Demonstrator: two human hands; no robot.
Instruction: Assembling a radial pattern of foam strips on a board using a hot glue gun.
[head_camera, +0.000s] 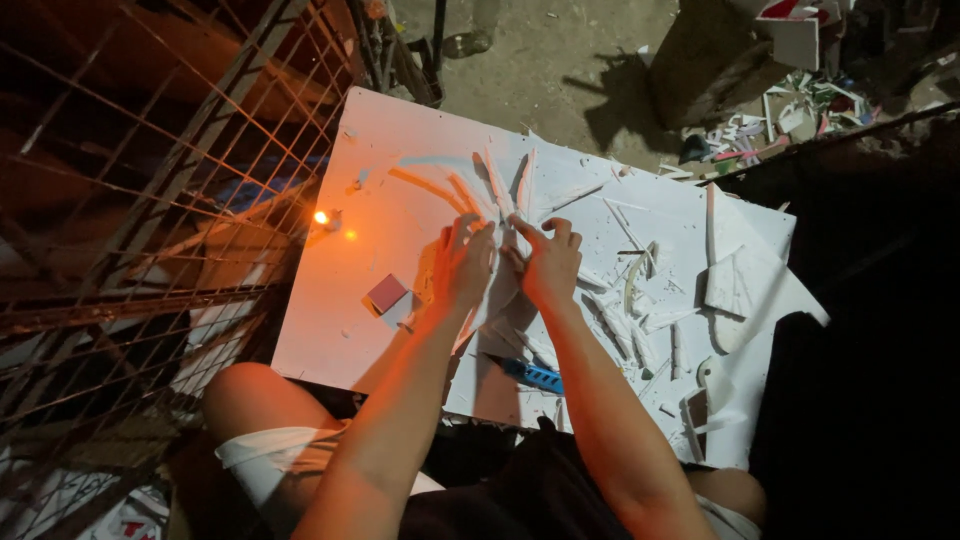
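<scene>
**Both hands on the white strip**

Left hand (465, 268) and right hand (545, 262) pinch a white curved strip (500, 195) at the worktop (330, 330) centre. Its long axis runs toward 12 o'clock; the hands sit equally near. Candle flame (321, 217) at 9.

Dim night scene, warm orange glow from a small flame (321, 217), bright white board (400, 140), black corners, mild edge distortion.

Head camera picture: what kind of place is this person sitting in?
Probably a rough outdoor or yard work spot at night. The white board lies on dirt ground, a small candle flame gives the light, a wire mesh fence stands alongside, and cut scraps are piled nearby.
</scene>
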